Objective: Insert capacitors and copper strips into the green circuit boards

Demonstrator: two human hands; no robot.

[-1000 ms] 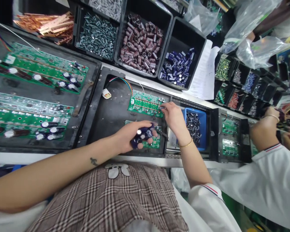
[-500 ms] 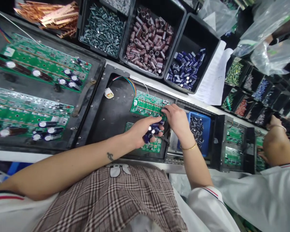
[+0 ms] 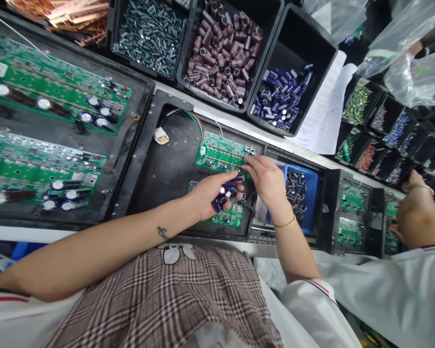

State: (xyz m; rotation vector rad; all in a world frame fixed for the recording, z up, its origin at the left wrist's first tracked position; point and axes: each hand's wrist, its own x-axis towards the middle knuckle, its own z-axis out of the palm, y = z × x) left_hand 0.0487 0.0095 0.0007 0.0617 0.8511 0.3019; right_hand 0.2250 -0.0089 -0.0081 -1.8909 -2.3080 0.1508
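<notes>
Two hands close together at the right end of the far green circuit board (image 3: 217, 157)
The board lies in a black tray (image 3: 163, 169) on the desk, its long axis running left to right with the right end slanting a little nearer; the right hand (image 3: 266, 179) is the closer one, fingertips bunched over that end, though I can't tell whether anything is pinched between them, while the left hand (image 3: 212, 193) sits just on the near side, curled round a clutch of dark blue capacitors (image 3: 223, 192), partly covering the near green circuit board (image 3: 234, 217)
</notes>
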